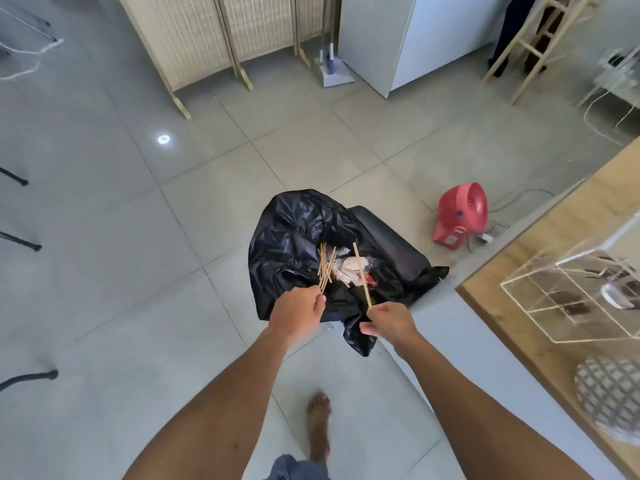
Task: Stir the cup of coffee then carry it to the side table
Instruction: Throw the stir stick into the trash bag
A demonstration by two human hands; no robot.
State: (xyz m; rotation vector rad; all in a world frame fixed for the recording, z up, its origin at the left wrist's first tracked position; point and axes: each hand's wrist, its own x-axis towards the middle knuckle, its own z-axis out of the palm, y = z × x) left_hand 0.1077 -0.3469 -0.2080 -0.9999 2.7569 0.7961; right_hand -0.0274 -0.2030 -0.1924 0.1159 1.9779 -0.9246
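Note:
My left hand [300, 314] grips a bunch of several thin wooden stir sticks [325, 266] by their lower ends. My right hand [389, 322] pinches a single wooden stir stick [362, 275] that points up and away. Both hands hover over an open black trash bag [294, 244] on the floor, with crumpled white waste [349, 268] inside it. No coffee cup is in view.
A wooden counter [568, 244] runs along the right with a clear acrylic organiser [571, 292] and a round woven mat [609, 393]. A red fan [460, 211] sits on the tiles by the bag. My bare foot [318, 427] is below. Folding screens [214, 43] stand behind.

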